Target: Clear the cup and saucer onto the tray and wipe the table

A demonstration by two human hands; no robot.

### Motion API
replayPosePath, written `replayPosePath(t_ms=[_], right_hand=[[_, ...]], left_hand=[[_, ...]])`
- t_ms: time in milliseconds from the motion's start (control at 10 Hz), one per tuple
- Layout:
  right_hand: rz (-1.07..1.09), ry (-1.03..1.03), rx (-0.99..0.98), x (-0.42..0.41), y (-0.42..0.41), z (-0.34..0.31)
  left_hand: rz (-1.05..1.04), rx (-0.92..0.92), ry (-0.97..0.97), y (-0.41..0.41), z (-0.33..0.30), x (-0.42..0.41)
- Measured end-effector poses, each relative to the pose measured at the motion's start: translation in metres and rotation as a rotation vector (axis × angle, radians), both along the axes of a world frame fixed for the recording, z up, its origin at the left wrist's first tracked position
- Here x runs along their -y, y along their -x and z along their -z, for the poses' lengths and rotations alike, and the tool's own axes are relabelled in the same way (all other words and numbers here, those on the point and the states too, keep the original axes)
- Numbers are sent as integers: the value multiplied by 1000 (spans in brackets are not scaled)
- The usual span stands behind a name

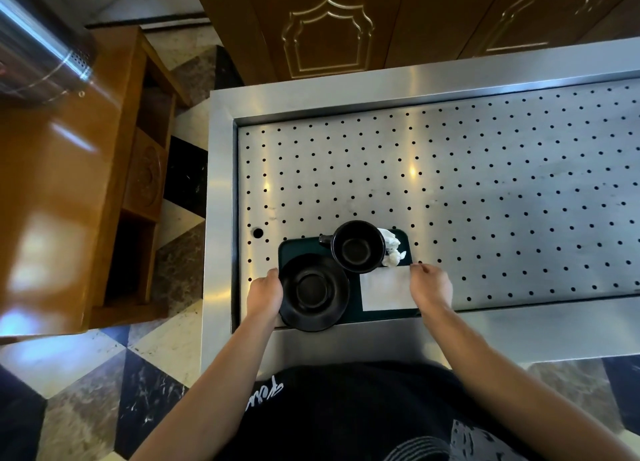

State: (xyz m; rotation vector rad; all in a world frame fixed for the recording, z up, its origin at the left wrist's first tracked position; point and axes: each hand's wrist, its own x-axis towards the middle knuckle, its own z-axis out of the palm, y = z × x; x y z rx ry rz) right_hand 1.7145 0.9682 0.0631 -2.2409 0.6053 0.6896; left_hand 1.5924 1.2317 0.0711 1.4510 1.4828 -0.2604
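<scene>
On tray [294, 249]: cup [358, 247], saucer [313, 291] | between hands | left hand [265, 296], right hand [431, 287] grip tray edges

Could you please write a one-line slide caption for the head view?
Both hands, left and right, grip a dark tray carrying cup, saucer and napkins on the perforated steel table.

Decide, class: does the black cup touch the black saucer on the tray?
Cannot tell. In the head view the cup overlaps the saucer rim from above, hiding any contact or gap. Both sit on the dark tray.
</scene>
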Motion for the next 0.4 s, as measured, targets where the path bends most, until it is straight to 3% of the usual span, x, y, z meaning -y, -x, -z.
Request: replayPosePath(t_ms=[200, 400], right_hand=[[-209, -13, 94, 19, 21, 2], [-384, 14, 145, 30, 48, 3]], left_hand=[[208, -14, -146, 28, -9, 13], [256, 86, -340, 75, -12, 39]])
